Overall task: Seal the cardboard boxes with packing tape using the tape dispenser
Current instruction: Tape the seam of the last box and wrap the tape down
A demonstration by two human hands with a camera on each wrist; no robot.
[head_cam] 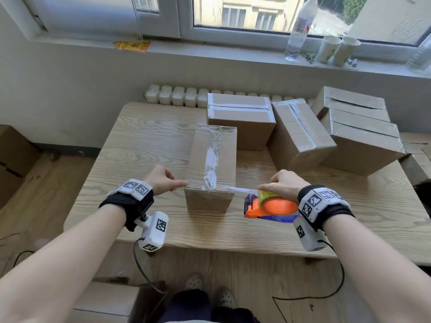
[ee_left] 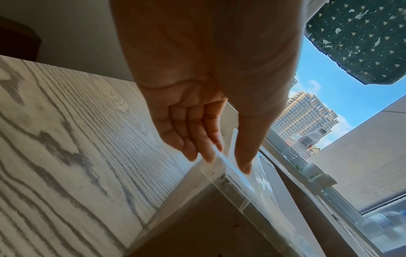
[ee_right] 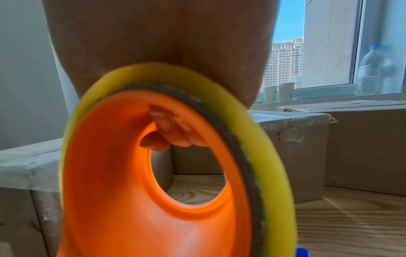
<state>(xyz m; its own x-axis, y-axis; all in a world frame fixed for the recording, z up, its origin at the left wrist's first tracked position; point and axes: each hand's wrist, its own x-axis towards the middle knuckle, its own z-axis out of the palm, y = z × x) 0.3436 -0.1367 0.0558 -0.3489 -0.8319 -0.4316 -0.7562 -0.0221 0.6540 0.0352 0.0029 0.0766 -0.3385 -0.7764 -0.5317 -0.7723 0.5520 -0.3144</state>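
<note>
A tall cardboard box point(head_cam: 210, 157) stands in the middle of the wooden table point(head_cam: 140, 145), with clear tape along its top seam. My left hand point(head_cam: 184, 184) is at the box's near left corner. In the left wrist view its thumb point(ee_left: 246, 156) lies on top and its fingers point(ee_left: 197, 139) on the side, pinching the tape strip point(ee_left: 230, 165) to the corner. The strip point(head_cam: 242, 189) runs along the near top edge to the orange tape dispenser point(head_cam: 272, 206). My right hand point(head_cam: 270, 186) grips the dispenser just right of the box. Its fingers point(ee_right: 171, 132) curl into the orange hub point(ee_right: 131, 191) under the yellow roll point(ee_right: 259, 147).
Three taped boxes stand behind and to the right point(head_cam: 240, 120), point(head_cam: 300, 131), point(head_cam: 359, 141). A water bottle point(head_cam: 299, 31) and two paper cups point(head_cam: 328, 48) are on the windowsill. More cardboard point(head_cam: 14, 155) sits on the floor at left. Bare tabletop lies left of the box.
</note>
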